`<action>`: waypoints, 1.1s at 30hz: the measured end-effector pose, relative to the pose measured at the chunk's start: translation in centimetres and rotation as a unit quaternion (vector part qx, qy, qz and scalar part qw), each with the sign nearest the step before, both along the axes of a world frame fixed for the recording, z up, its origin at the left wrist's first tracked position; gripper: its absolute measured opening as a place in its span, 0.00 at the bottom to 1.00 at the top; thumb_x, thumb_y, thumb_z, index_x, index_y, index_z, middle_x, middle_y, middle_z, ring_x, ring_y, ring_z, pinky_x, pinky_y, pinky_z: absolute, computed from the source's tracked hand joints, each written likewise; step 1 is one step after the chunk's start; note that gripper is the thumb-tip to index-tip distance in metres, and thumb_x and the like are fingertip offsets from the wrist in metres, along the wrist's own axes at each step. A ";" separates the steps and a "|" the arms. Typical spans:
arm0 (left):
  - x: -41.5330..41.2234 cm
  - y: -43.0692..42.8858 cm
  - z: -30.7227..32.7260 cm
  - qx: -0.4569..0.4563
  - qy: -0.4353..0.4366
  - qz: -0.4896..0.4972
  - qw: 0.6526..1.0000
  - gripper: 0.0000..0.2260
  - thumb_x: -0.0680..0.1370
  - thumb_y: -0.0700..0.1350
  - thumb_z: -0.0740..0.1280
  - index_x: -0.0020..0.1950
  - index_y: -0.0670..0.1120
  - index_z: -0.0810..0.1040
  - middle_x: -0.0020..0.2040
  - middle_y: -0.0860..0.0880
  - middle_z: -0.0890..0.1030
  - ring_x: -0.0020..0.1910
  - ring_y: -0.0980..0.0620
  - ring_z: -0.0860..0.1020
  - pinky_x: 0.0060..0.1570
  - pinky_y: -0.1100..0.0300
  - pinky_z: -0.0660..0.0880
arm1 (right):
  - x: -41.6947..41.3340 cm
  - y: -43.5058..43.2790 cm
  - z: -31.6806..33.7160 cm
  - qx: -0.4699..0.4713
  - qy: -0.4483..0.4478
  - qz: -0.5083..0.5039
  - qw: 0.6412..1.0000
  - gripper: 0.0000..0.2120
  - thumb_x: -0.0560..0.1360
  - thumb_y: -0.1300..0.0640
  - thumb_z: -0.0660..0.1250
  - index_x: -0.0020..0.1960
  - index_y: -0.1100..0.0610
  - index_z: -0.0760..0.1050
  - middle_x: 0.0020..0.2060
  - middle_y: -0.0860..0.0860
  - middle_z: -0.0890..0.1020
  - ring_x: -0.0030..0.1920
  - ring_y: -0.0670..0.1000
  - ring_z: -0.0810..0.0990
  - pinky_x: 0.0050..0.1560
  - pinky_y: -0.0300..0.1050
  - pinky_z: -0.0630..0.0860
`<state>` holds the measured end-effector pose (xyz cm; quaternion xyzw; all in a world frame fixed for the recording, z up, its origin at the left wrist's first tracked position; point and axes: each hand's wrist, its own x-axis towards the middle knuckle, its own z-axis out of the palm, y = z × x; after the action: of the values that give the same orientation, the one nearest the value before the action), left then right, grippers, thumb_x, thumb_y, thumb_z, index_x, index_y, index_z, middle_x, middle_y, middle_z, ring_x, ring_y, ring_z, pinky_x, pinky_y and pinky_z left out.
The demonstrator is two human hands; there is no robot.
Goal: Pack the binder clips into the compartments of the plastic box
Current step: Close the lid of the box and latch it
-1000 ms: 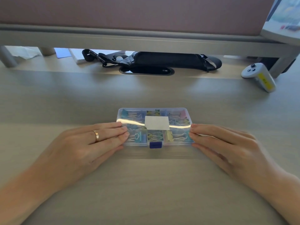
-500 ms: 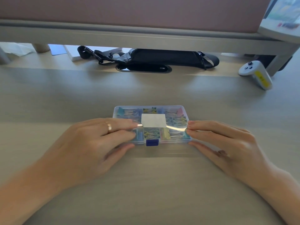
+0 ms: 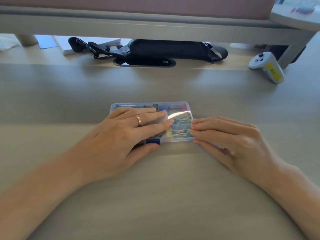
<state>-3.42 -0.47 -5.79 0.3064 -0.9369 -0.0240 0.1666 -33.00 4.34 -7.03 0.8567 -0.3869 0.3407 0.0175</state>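
A clear plastic box (image 3: 180, 105) with a closed lid lies on the desk in the middle of the head view. Coloured binder clips (image 3: 180, 133) show through the lid in its compartments. My left hand (image 3: 128, 135) lies flat across the left and middle of the lid, fingers stretched out, thumb against the blue latch (image 3: 153, 141) at the front edge. The fingertips of my right hand (image 3: 230, 137) touch the box's right end. The left compartments and the white label are hidden under my left hand.
A black strap bag (image 3: 166, 51) lies at the back under a raised shelf (image 3: 155, 26). A white controller with a yellow sticker (image 3: 266, 66) rests at the back right. Papers and a white notebook (image 3: 64, 45) sit at the back left.
My left hand has slid to the right from the box's left end onto the lid, covering the label. My right hand stays at the right end.
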 end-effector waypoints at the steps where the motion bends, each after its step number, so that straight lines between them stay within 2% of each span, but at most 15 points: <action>1: 0.1 -0.1 -0.1 0.002 0.014 -0.012 1.000 0.22 0.83 0.55 0.60 0.76 0.53 0.72 0.76 0.56 0.71 0.77 0.55 0.67 0.74 0.51 0.66 | 0.1 0.0 0.1 -0.002 0.004 0.000 1.000 0.06 0.80 0.61 0.74 0.53 0.62 0.87 0.54 0.54 0.87 0.60 0.52 0.86 0.58 0.52 0.83; 5: 0.8 0.0 -0.7 0.019 0.123 -0.027 0.992 0.16 0.79 0.48 0.71 0.66 0.47 0.82 0.68 0.53 0.80 0.71 0.55 0.76 0.72 0.47 0.71 | 0.4 0.2 0.4 -0.016 0.034 -0.026 0.999 0.08 0.79 0.55 0.74 0.53 0.59 0.86 0.54 0.52 0.86 0.56 0.52 0.87 0.55 0.53 0.83; 7: 1.0 0.0 -0.7 0.036 0.147 -0.016 0.988 0.15 0.77 0.46 0.74 0.63 0.46 0.84 0.65 0.52 0.82 0.68 0.56 0.77 0.72 0.48 0.71 | 0.7 0.3 0.8 -0.020 0.058 -0.044 0.997 0.09 0.79 0.53 0.73 0.56 0.58 0.86 0.54 0.51 0.86 0.53 0.53 0.86 0.54 0.52 0.82; 10: 1.4 0.1 -0.4 0.065 0.143 -0.020 0.987 0.15 0.76 0.45 0.75 0.63 0.47 0.84 0.66 0.53 0.81 0.69 0.58 0.77 0.73 0.48 0.70 | 1.4 0.1 1.2 -0.028 0.107 -0.062 0.992 0.13 0.80 0.51 0.71 0.62 0.55 0.84 0.50 0.51 0.85 0.46 0.56 0.84 0.48 0.53 0.82; 12: 2.1 0.1 -0.2 0.075 0.130 -0.018 0.988 0.17 0.77 0.44 0.75 0.66 0.48 0.82 0.68 0.54 0.80 0.71 0.58 0.75 0.75 0.48 0.69 | 1.8 -0.2 1.6 -0.036 0.136 -0.062 0.988 0.13 0.80 0.51 0.71 0.62 0.55 0.84 0.49 0.51 0.83 0.43 0.57 0.83 0.46 0.54 0.81; 16: 3.5 0.0 -0.4 0.048 0.113 -0.006 0.992 0.18 0.79 0.45 0.73 0.69 0.47 0.80 0.70 0.53 0.78 0.72 0.56 0.74 0.74 0.46 0.68 | 2.3 -0.7 2.0 -0.044 0.175 -0.069 0.981 0.11 0.79 0.52 0.73 0.59 0.55 0.84 0.49 0.51 0.83 0.43 0.58 0.82 0.42 0.55 0.80; 18: 3.7 0.0 -0.5 0.039 0.108 -0.004 0.993 0.18 0.78 0.47 0.72 0.68 0.47 0.80 0.70 0.52 0.78 0.72 0.56 0.74 0.74 0.47 0.69 | 2.9 -0.7 2.0 -0.050 0.173 -0.073 0.981 0.14 0.76 0.49 0.75 0.57 0.56 0.84 0.48 0.52 0.82 0.43 0.58 0.81 0.42 0.53 0.80; 22: 3.4 0.0 -0.4 0.071 0.127 0.000 0.989 0.18 0.78 0.47 0.72 0.68 0.47 0.81 0.70 0.53 0.79 0.71 0.58 0.74 0.75 0.48 0.68 | 5.8 -0.1 1.7 -0.056 0.157 -0.065 0.984 0.13 0.76 0.48 0.74 0.53 0.57 0.83 0.46 0.52 0.81 0.44 0.58 0.81 0.43 0.51 0.79; 25: 3.5 0.0 -0.5 0.064 0.129 -0.007 0.990 0.18 0.78 0.46 0.72 0.67 0.47 0.81 0.69 0.52 0.79 0.71 0.57 0.75 0.74 0.48 0.69 | 7.6 -0.7 1.5 -0.117 0.162 -0.068 0.978 0.09 0.79 0.52 0.69 0.45 0.57 0.82 0.40 0.51 0.81 0.40 0.57 0.80 0.38 0.51 0.77; 27: 3.5 -0.1 -0.6 0.048 0.120 -0.016 0.991 0.17 0.79 0.47 0.72 0.68 0.46 0.81 0.70 0.51 0.79 0.72 0.56 0.75 0.74 0.48 0.70 | 8.2 -1.0 1.3 -0.160 0.162 -0.072 0.971 0.12 0.81 0.55 0.67 0.41 0.56 0.81 0.37 0.50 0.81 0.37 0.56 0.79 0.34 0.49 0.75; 31: 3.7 -0.3 -0.7 0.037 0.117 -0.024 0.992 0.17 0.80 0.47 0.71 0.68 0.45 0.80 0.70 0.50 0.79 0.72 0.55 0.75 0.74 0.48 0.70 | 7.9 -0.4 1.0 -0.195 0.157 -0.058 0.966 0.06 0.78 0.63 0.71 0.43 0.56 0.83 0.37 0.51 0.82 0.38 0.56 0.82 0.30 0.49 0.77; 33: 3.6 -0.4 -0.6 0.047 0.124 -0.022 0.991 0.17 0.80 0.47 0.70 0.68 0.45 0.80 0.70 0.50 0.78 0.72 0.55 0.74 0.73 0.49 0.70 | 7.8 -0.3 1.0 -0.219 0.159 -0.055 0.961 0.07 0.74 0.68 0.73 0.43 0.56 0.84 0.38 0.51 0.83 0.40 0.55 0.83 0.31 0.48 0.77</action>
<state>0.21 -0.88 -6.40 0.2873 -0.9136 -0.1091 0.2662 -25.22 4.08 -6.01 0.8527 -0.3415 0.2747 0.2843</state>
